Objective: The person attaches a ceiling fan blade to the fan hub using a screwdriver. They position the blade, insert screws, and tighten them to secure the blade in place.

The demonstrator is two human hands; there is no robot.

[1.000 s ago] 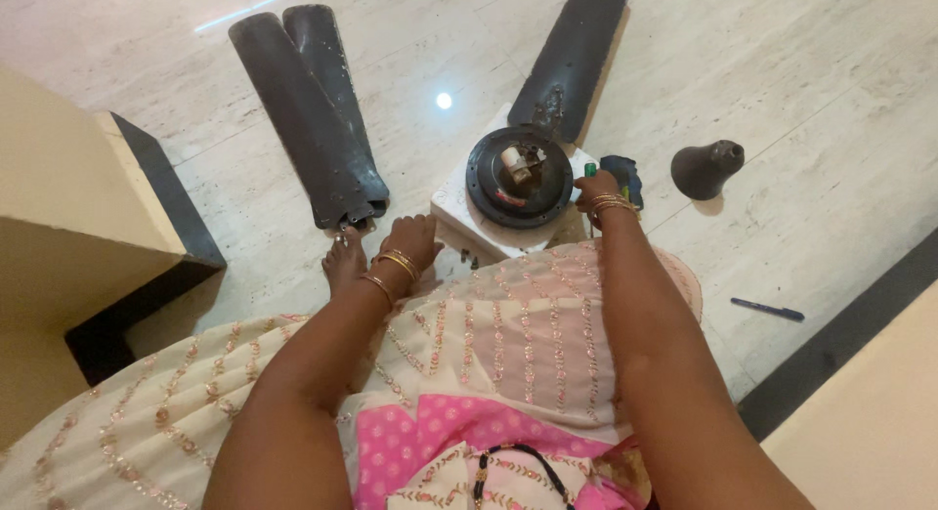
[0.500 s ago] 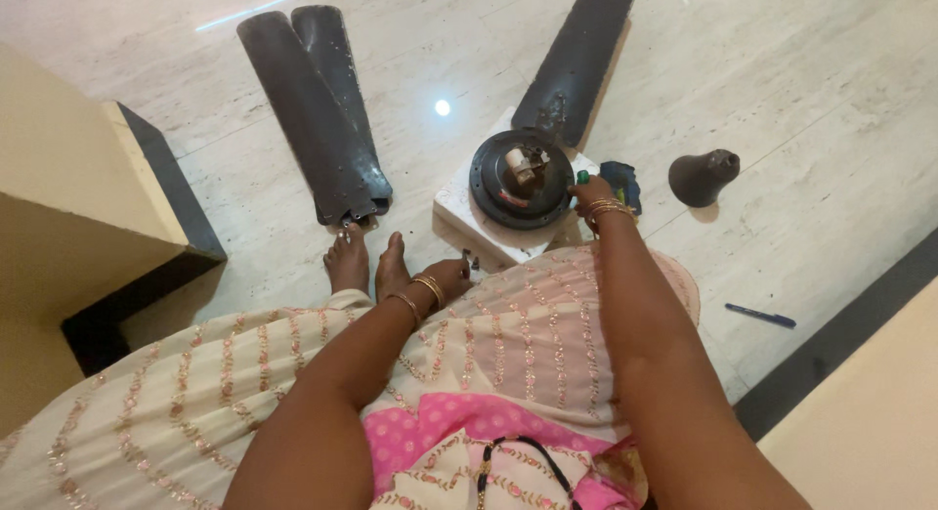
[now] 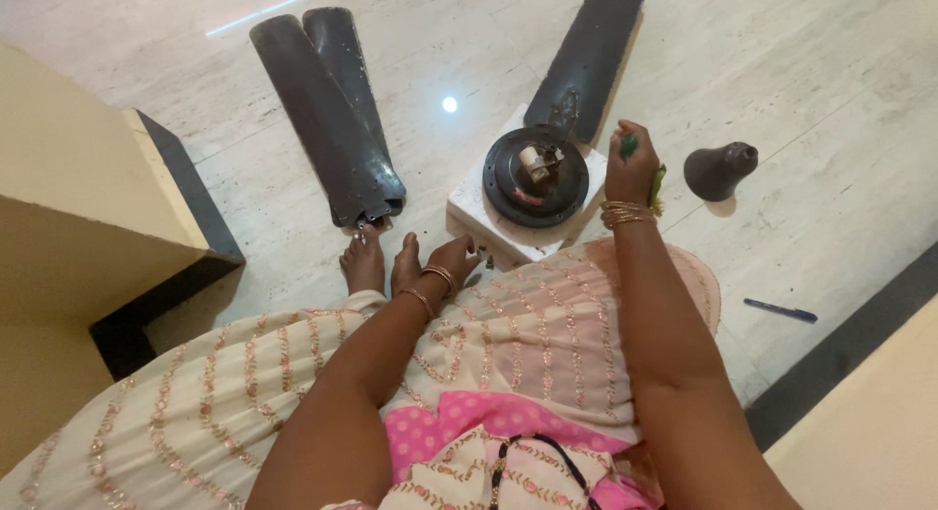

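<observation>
Right hand point(image 3: 630, 163) lifted off the floor — fist closed on a green-handled screwdriver point(image 3: 657, 186)
Left hand point(image 3: 451, 259) rests loose by my foot; I'd judge the fan motor point(image 3: 535, 176) on its white block heavy, rigid — grip its rim

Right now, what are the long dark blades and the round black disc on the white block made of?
The long dark blades look like painted metal: thin, flat, dull sheen, dusty. The round black disc seems metal too, with a glossy rim catching light. The white block under it might be foam or stone; hard to tell.
</observation>
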